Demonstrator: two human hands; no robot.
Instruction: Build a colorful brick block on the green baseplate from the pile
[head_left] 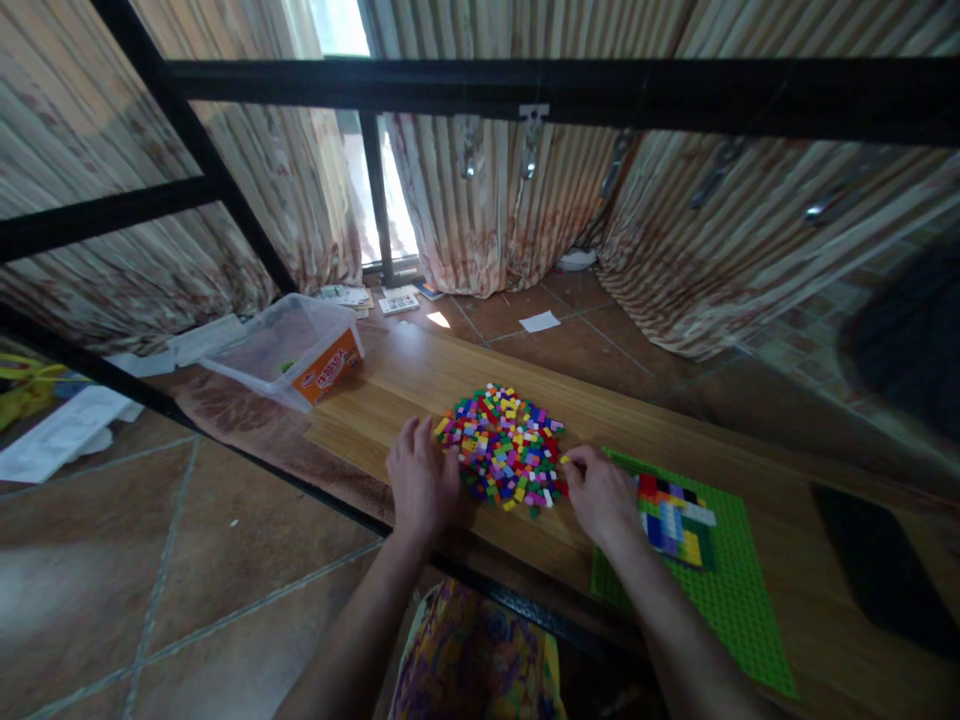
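A heap of small toy bricks in many colours lies spread on the wooden bench top. At its left edge rests my left hand, thumb and fingers apart, touching the outer bricks and gripping none that I can see. My right hand is at the heap's right side with thumb and forefinger pinched together. A small yellow brick shows at those fingertips. Just right of that hand lies a green studded baseplate. It carries a patch of joined bricks in red, blue, white and yellow, partly hidden by my right hand.
A clear plastic box with an orange label stands at the bench's far left end. Towards the right end lies a dark flat object. A black metal frame crosses above, with hanging clips, and curtains hang behind.
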